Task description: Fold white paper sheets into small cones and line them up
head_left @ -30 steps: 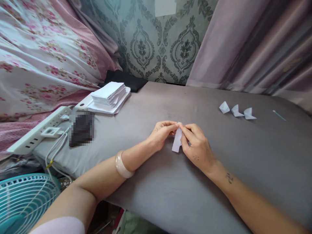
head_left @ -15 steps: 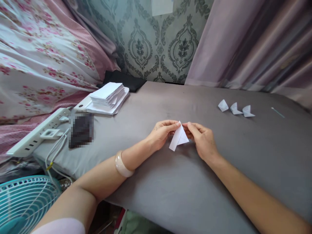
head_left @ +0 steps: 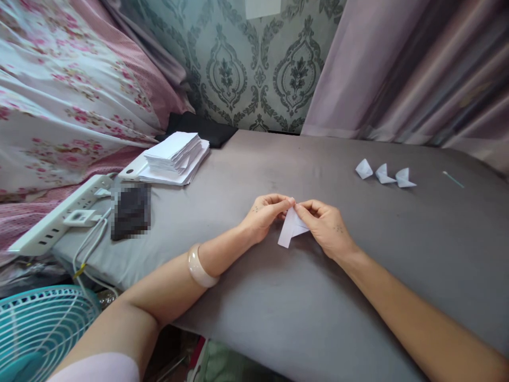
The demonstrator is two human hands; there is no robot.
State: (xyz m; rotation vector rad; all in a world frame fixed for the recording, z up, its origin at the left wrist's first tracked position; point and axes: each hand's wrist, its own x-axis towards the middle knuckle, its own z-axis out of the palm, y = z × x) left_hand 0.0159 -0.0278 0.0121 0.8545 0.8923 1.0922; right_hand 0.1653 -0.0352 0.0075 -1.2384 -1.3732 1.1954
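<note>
A small white folded paper piece (head_left: 289, 232) sits between both hands above the grey cloth-covered surface (head_left: 278, 313). My left hand (head_left: 267, 214) pinches its top edge with thumb and fingertips. My right hand (head_left: 325, 227) pinches the same top corner from the right, fingers curled over the fold. A pale bangle (head_left: 198, 268) circles my left wrist. Three finished folded paper pieces (head_left: 384, 174) lie in a row at the far right of the surface.
A stack of white paper slips (head_left: 175, 155) lies at the far left. A white power strip (head_left: 59, 215) with cables, a dark blurred object (head_left: 130, 210) and a teal fan (head_left: 37, 334) are at the left edge. A thin swab (head_left: 453, 179) lies far right.
The paper went from a narrow strip to a wider, triangular fold. My right hand turned and shifted over the right side of the piece. The left hand kept its pinch.
</note>
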